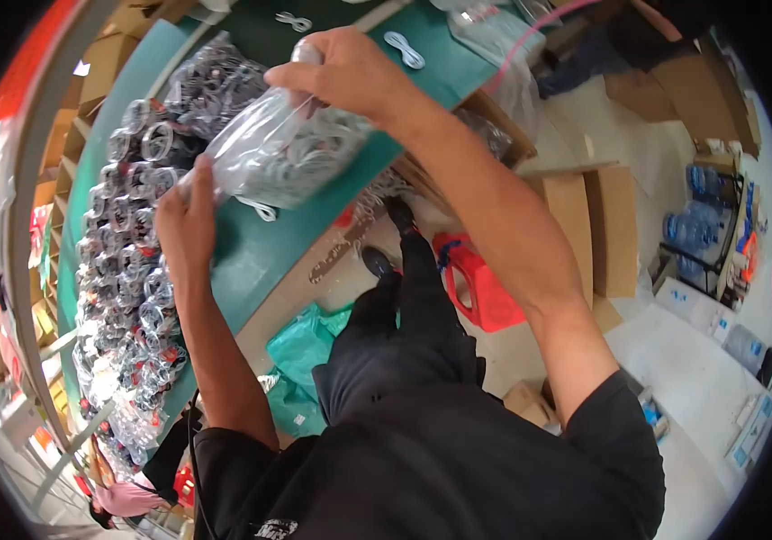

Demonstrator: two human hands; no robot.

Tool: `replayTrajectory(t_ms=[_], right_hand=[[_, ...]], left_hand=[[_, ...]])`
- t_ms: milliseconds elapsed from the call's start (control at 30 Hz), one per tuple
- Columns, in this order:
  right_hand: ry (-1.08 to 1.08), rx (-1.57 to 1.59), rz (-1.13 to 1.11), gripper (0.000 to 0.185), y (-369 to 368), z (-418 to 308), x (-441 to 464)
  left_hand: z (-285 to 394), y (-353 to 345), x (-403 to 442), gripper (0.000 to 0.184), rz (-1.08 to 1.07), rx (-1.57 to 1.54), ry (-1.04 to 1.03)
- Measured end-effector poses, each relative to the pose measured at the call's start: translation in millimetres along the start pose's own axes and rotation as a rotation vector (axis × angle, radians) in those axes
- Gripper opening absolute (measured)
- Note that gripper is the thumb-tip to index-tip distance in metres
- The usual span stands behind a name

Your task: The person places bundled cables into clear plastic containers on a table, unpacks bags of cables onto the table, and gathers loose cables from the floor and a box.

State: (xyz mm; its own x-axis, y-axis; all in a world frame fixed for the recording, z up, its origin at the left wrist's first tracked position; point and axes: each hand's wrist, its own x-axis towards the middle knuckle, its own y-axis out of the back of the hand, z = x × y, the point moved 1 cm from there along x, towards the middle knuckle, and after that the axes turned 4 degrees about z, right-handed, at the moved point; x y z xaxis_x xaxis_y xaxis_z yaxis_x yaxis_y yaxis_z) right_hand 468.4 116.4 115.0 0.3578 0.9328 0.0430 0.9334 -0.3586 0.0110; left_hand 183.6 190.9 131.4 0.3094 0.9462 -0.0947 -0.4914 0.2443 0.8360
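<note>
A clear plastic bag (287,157) full of coiled white cables lies tilted over the green table (255,247). My right hand (336,72) grips the bag's upper edge, with fingers closed on the plastic. At the bag's left end my left hand (189,211) pinches the plastic between thumb and fingers. A loose white cable coil (258,209) shows just under the bag. Two more white coils lie beyond my right hand, one at the top (294,22) and one to its right (404,50).
Many wrapped dark coils (129,261) are stacked along the table's left side, near a bag of dark cables (215,85). Open cardboard boxes (570,216), a red container (485,292) and green bags (300,351) stand on the floor. Another person (129,497) is at lower left.
</note>
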Motion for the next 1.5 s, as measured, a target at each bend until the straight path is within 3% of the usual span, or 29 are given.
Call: replayTrajectory(t_ms=[67, 133, 167, 233, 267, 333, 400, 433, 467, 500, 533, 600, 667, 733, 800, 867, 900, 933, 1000, 1033, 1200, 1333, 1433, 1500], right_hand=[[0.019, 0.066, -0.064, 0.032, -1, -16, 12], [-0.203, 0.017, -0.038, 0.032, 5, -32, 10], [-0.211, 0.044, -0.031, 0.032, 11, -31, 6], [-0.239, 0.102, -0.001, 0.029, 21, -14, -8], [-0.256, 0.131, 0.025, 0.026, 26, -1, -18], [-0.212, 0.068, 0.046, 0.019, 37, 31, -42], [-0.215, 0.368, 0.133, 0.041, 53, 70, -74], [-0.212, 0.361, 0.13, 0.041, 58, 96, -86], [-0.163, 0.225, 0.182, 0.068, 64, 122, -94], [-0.119, 0.094, 0.239, 0.097, 66, 140, -105], [-0.302, 0.136, 0.149, 0.124, 66, 152, -112], [-0.121, -0.165, -0.02, 0.137, 66, 177, -104], [-0.107, -0.082, -0.02, 0.131, 73, 181, -86], [-0.042, -0.232, -0.268, 0.112, 84, 152, -61], [0.033, -0.167, -0.246, 0.093, 92, 145, -50], [-0.1, 0.04, -0.096, 0.073, 102, 129, -42], [-0.133, 0.123, -0.017, 0.06, 105, 114, -34], [-0.142, 0.125, -0.032, 0.06, 107, 114, -25], [-0.344, 0.111, 0.091, 0.045, 109, 119, -7], [-0.377, 0.101, 0.088, 0.038, 103, 119, -1], [-0.306, -0.12, 0.024, 0.041, 55, 166, 8], [-0.533, -0.158, -0.06, 0.046, 14, 191, 20], [-0.529, -0.409, -0.116, 0.067, -2, 217, 32], [-0.513, -0.442, -0.125, 0.067, -5, 232, 33]], left_hand=[[12, 9, 4, 0.067, 0.059, 0.06, -0.122], [9, 3, 0, 0.063, 0.219, 0.19, -0.425], [11, -9, -4, 0.059, 0.271, -0.032, -0.464], [5, -31, -14, 0.054, 0.124, -0.476, -0.234], [-4, -44, -21, 0.054, -0.082, -0.694, 0.034], [-28, -102, -25, 0.056, 0.013, -0.754, -0.001], [-45, -149, -30, 0.057, 0.021, -1.045, 0.263], [-25, -154, -31, 0.057, 0.045, -1.15, 0.318], [-7, -155, -31, 0.056, 0.072, -1.253, 0.374], [-29, -168, -23, 0.05, -0.035, -1.373, 0.438], [-22, -167, -19, 0.05, -0.034, -1.373, 0.439], [-1, -160, -6, 0.046, -0.111, -1.461, 0.525], [11, -153, 5, 0.044, -0.113, -1.521, 0.543], [24, -141, 16, 0.042, -0.152, -1.643, 0.71], [48, -123, 25, 0.04, -0.271, -1.795, 0.65], [94, -108, 38, 0.039, -0.226, -1.745, 0.895], [39, -156, 47, 0.039, -0.24, -1.897, 0.871], [82, -136, 55, 0.039, -0.176, -1.826, 0.92], [52, -171, 60, 0.038, -0.185, -1.923, 0.844], [45, -181, 65, 0.039, -0.062, -1.894, 0.84], [-23, -196, 63, 0.039, 0.13, -1.781, 0.901], [-63, -195, 70, 0.044, 0.255, -1.616, 0.706], [-92, -206, 69, 0.045, 0.209, -1.105, 0.62], [-101, -212, 58, 0.043, 0.214, -1.043, 0.592]])
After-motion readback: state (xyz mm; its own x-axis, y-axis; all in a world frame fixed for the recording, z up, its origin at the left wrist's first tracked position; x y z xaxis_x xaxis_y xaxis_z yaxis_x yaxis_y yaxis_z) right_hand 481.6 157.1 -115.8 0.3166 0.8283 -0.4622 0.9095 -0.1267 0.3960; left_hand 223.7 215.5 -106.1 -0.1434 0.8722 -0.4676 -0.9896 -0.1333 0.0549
